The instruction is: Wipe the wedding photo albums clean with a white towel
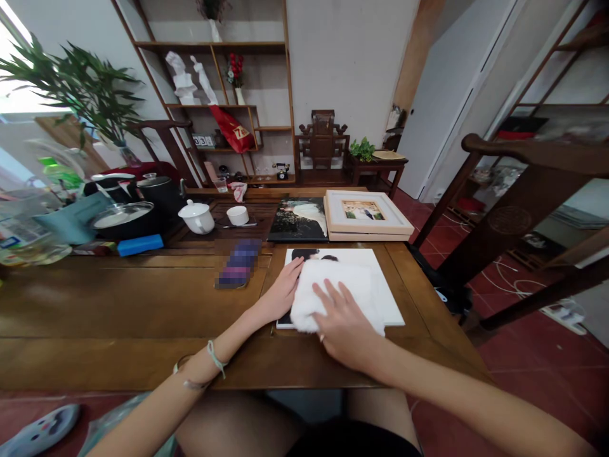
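Observation:
A white towel (pixel 333 285) lies bunched over a white photo panel (pixel 380 285) on the wooden table. My right hand (pixel 345 324) presses down on the towel, palm downward and fingers spread. At the panel's left side rests my left hand (pixel 284 289), its fingers stretched out along the print and touching the towel's edge. Dark hair shows at the top of the panel's picture; the towel hides most of the rest. Left of the panel lies a phone (pixel 238 263) with a blurred-out screen.
Behind the panel are a dark photo panel (pixel 299 219) and stacked white picture frames (pixel 368 216). A lidded white teapot (pixel 196 217), a small white cup (pixel 238 216), a blue box (pixel 140 245) and a black pot (pixel 126 222) stand leftward. A wooden chair (pixel 514 209) stands at right.

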{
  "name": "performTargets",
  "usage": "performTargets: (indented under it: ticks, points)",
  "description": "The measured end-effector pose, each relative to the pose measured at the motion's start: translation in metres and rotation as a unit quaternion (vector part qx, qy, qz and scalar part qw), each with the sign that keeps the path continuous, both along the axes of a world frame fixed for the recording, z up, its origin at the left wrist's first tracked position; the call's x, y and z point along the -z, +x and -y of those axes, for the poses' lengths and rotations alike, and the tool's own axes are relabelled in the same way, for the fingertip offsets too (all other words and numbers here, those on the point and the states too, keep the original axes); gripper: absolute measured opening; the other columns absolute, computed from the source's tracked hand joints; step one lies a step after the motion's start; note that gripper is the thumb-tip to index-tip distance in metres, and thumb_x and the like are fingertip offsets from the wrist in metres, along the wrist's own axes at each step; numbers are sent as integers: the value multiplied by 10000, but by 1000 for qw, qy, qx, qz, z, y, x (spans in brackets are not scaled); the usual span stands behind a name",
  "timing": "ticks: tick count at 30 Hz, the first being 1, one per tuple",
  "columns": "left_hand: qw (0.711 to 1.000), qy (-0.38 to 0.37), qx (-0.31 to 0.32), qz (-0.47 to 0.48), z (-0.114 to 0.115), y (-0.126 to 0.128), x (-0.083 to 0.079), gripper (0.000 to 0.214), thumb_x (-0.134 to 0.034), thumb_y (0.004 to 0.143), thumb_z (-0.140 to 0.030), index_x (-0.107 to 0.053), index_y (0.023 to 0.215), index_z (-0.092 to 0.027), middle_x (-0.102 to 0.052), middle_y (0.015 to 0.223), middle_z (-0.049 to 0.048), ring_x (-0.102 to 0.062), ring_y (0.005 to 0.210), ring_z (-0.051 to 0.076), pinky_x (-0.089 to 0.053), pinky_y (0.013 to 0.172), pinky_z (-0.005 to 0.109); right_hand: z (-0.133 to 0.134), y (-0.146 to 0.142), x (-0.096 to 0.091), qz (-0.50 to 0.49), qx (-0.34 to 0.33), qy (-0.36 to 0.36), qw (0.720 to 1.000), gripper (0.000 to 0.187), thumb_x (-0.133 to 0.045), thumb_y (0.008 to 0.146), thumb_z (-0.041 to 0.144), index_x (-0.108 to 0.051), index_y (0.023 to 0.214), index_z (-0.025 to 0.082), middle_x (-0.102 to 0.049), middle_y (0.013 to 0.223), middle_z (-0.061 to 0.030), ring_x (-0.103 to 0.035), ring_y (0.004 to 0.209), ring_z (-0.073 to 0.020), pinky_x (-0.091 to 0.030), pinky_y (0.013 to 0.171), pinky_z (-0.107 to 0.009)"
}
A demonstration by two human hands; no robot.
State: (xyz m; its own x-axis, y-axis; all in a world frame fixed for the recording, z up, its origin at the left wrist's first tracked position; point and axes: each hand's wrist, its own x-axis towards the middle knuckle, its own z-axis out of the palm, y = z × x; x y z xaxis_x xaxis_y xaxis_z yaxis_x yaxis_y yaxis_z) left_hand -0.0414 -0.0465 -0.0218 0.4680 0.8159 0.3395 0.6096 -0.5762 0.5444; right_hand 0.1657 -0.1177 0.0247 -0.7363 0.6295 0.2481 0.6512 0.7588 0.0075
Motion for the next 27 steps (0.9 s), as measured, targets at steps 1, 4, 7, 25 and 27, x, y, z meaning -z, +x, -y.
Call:
performTargets:
  ticks: [1, 4, 7, 25, 27]
  points:
    - [1000, -4, 9, 2, 0, -1, 0, 489, -337, 956, -346, -325, 1424, -204, -288, 1515, 126, -226, 1414, 255, -230, 1151, 497, 12, -4, 3, -6, -20, 9, 1000, 246, -563, 792, 196, -682, 996, 127, -402, 1422, -221, -343, 1305, -434, -264, 1049, -611]
    - [1000, -1, 27, 11, 0, -4, -1, 518, -348, 950, -367, -300, 1437, -197, -253, 1528, 129, -195, 1425, 254, -212, 1160, 487, 30, -6, 7, -16, -55, 7, 998, 223, -575, 776, 204, -678, 961, 136, -404, 1414, -230, -350, 1297, -437, -279, 1037, -609]
    - [1000, 0, 17, 11, 0, -3, 1, 504, -326, 957, -361, -310, 1428, -184, -271, 1520, 136, -207, 1422, 247, -215, 1159, 483, 16, 7, 4, -35, -36, -30, 998, 299, -571, 728, 128, -651, 1015, 151, -425, 1410, -196, -365, 1309, -373, -298, 1054, -543]
    - [1000, 6, -28, -13, 6, 8, -8, 456, -285, 967, -276, -333, 1402, -145, -337, 1479, 154, -278, 1392, 241, -223, 1155, 476, -127, -24, -29, -297, -9, -387, 873, 201, -461, 879, 299, -552, 1045, 230, -619, 737, -10, -546, 475, -140, -474, 422, -277]
    - [999, 3, -30, -12, 7, 9, -9, 454, -283, 967, -275, -342, 1395, -136, -348, 1468, 159, -286, 1387, 237, -220, 1157, 470, -125, -21, -28, -285, -23, -349, 892, 177, -457, 874, 280, -556, 1012, 227, -613, 780, -17, -546, 476, -131, -470, 415, -265]
